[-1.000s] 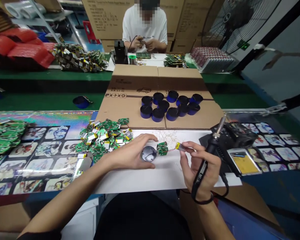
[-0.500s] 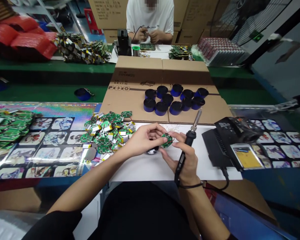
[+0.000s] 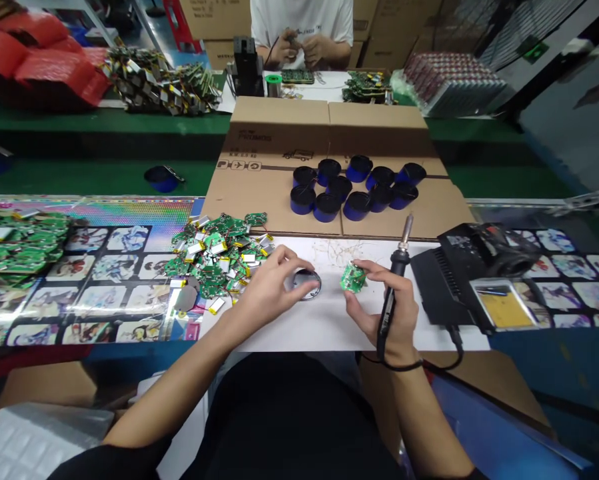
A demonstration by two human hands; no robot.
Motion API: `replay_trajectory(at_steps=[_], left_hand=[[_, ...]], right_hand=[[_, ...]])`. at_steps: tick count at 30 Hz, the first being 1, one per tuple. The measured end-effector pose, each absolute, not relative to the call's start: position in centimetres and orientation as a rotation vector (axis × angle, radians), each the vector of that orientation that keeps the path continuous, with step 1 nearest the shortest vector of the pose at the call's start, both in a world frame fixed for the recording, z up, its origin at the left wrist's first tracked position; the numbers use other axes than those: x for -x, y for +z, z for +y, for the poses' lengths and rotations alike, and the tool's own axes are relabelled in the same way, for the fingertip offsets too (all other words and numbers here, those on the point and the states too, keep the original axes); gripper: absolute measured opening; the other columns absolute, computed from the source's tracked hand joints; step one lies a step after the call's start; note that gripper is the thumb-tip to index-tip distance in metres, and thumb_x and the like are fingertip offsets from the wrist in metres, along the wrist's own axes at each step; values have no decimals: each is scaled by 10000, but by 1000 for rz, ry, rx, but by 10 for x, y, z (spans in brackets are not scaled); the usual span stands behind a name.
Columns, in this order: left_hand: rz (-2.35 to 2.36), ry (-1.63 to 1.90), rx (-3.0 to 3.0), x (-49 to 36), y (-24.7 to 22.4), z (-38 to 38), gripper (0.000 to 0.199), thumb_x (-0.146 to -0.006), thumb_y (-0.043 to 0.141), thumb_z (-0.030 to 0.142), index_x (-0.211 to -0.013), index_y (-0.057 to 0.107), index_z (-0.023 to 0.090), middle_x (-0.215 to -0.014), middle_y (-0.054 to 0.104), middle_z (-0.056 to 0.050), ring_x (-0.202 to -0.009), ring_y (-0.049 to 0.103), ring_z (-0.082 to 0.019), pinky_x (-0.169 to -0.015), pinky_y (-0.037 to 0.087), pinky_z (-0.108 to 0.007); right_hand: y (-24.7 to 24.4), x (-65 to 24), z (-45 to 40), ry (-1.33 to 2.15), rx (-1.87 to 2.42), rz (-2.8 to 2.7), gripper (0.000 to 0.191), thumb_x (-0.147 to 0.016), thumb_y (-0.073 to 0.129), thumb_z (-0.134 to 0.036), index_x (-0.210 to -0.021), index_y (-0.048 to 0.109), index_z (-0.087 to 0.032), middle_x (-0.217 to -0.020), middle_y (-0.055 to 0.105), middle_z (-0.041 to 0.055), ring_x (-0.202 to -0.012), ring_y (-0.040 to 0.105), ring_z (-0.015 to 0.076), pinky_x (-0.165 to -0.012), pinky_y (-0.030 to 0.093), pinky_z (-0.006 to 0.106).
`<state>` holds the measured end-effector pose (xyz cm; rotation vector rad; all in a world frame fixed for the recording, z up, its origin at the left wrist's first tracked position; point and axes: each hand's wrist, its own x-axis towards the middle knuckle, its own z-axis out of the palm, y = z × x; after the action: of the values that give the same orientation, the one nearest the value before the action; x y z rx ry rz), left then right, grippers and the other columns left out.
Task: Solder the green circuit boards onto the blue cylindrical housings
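Head view, centre of frame: what does the left hand [image 3: 272, 285] have?

"Round cup [image 3: 303, 292], dark-rimmed, on the white sheet [image 3: 289, 333]. Thumb along its near side, index finger curled to the far side; grasping it. Remaining fingers partly hidden."

And the right hand [image 3: 404, 323]?

"Just right of centre. Thumb and fingertips pinch a green circuit board [image 3: 352, 278], raised beside the cup and apart from it. Same hand carries a soldering iron [image 3: 388, 313], metal tip pointing up, clear of the board."

Anything close by?

"Left of the cup, a heap of circuit boards with battery cells [image 3: 212, 260]. Wire scraps [image 3: 346, 252] just above the board. Right of frame, black soldering station [image 3: 442, 283], yellow sponge [image 3: 506, 307] in a tray."

Farther up?

"Upper centre, cardboard sheet [image 3: 259, 203] bearing eleven blue-and-black round housings [image 3: 357, 206], grouped to the right. One similar housing [image 3: 162, 179] on the green surface, left. Top of frame, co-worker in a white shirt [image 3: 304, 20], both hands together; object between them too small to identify."
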<state>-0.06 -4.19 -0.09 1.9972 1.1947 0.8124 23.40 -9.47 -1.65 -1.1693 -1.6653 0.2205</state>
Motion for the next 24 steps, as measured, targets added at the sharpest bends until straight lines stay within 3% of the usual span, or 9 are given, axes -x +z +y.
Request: replay_trajectory(at_steps=[5,9,17,24], left_hand=[[1102,868,-1878,-4,-22,-53,178,-1029,680,361,-970,764,215,-1030,633,-68,-896,611,-186,-770,510,-298],[996,824,-1564,-6,-29,-57,292,-1035,674,485,-1008,719,198,-977,708,-69,-843,637,-183,-755,510,-303],[960,851,-1212,-2,-37,-58,465,-922,782,627,-1014,695,179,-894,692,-44,-821,635,-170,-756,513,-281],[926,867,-1316,-3,-39,-62,345,-1036,685,521,-1040,709,177,-958,680,-54,-822,624,-162,-737,478,-276]], right_hand=[[-32,-241,-103,297,1225,-1725,454,-873,826,-186,-1243,570,-250,-1262,798,124,-1172,797,269,-1014,661,485],[-39,-234,-106,345,1181,-1846,466,-900,794,-173,-1301,575,-267,-1294,791,113,-1179,777,264,-994,651,482],[-36,-227,-96,370,1080,-2084,455,-950,747,-137,-1363,614,-277,-1321,792,87,-1222,704,273,-1051,593,519],[-31,-219,-96,420,1069,-2030,435,-910,813,-166,-1288,635,-287,-1259,809,83,-1169,688,299,-1005,597,536]])
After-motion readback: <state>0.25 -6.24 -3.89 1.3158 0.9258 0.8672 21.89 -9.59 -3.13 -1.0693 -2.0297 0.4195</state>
